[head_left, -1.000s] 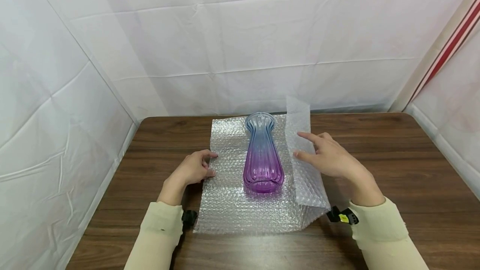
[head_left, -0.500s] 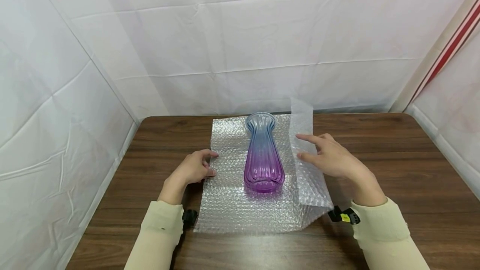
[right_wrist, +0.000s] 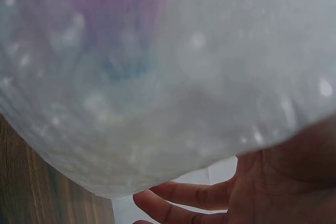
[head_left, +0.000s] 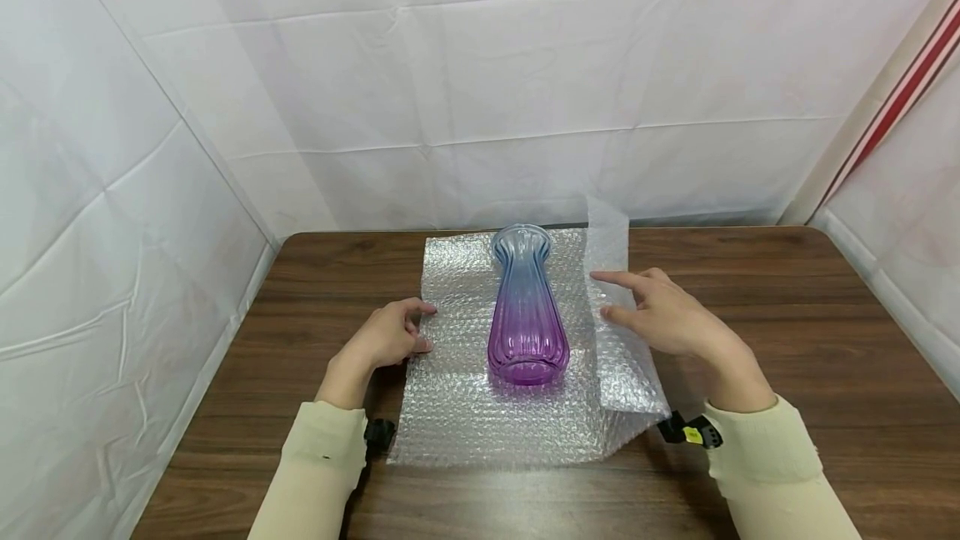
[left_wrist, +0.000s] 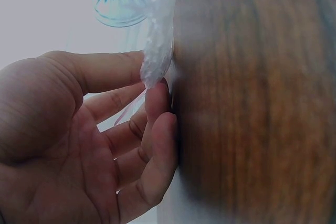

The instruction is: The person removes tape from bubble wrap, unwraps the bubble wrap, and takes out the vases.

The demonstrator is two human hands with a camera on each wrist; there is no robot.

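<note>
A glass vase (head_left: 528,315), blue at the neck and purple at the base, lies on its side on a sheet of bubble wrap (head_left: 457,423). My left hand (head_left: 386,336) pinches the sheet's left edge. In the left wrist view, that edge sits between the thumb and a finger of the left hand (left_wrist: 105,124). The sheet's right side is folded up in a raised flap. Over this flap, my right hand (head_left: 667,312) rests with its index finger straight and its thumb apart. The right wrist view has bubble wrap (right_wrist: 210,66) covering much of the right hand (right_wrist: 252,187).
Everything lies on a dark brown wooden table (head_left: 772,307). White cloth (head_left: 480,90) hangs behind it and on both sides. Small black wrist cameras sit below each wrist, the right camera (head_left: 692,430) close to the flap's near corner.
The raised right flap has shifted slightly to the right, away from the vase. My right thumb has moved a little right with it. My left hand and the vase are still.
</note>
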